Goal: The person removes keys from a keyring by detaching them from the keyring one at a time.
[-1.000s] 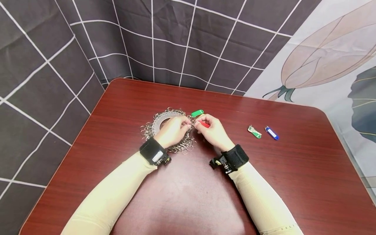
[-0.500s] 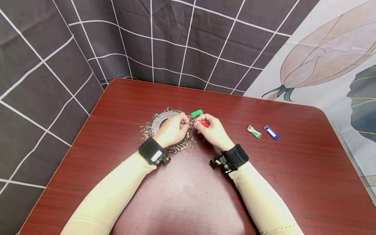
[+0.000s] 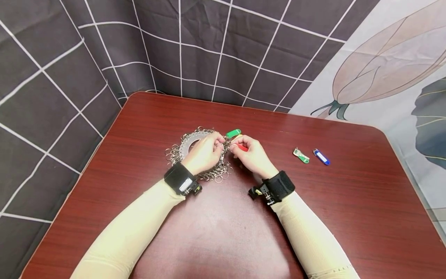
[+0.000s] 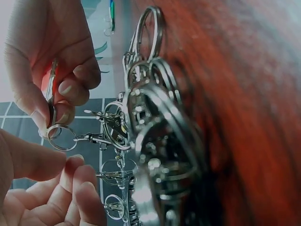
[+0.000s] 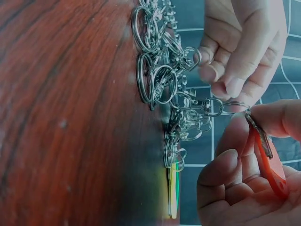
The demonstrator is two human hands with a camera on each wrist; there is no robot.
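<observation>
On the glossy red-brown wooden table point(image 3: 146, 128), at left of centre, a round pile of shiny metal key rings point(image 3: 195, 155) with small clasps. Over it, left hand point(image 3: 203, 155), fingers curled, pinching a clasp from the pile. Just beside, right hand point(image 3: 252, 157), pinching the flat red plastic key tag point(image 3: 242, 147) with its thin steel ring point(image 4: 59, 136). Behind, a green oval tag point(image 3: 233, 133). Further right, well apart, a second green tag point(image 3: 301, 156) and a blue tag point(image 3: 321, 157), lying flat.
</observation>
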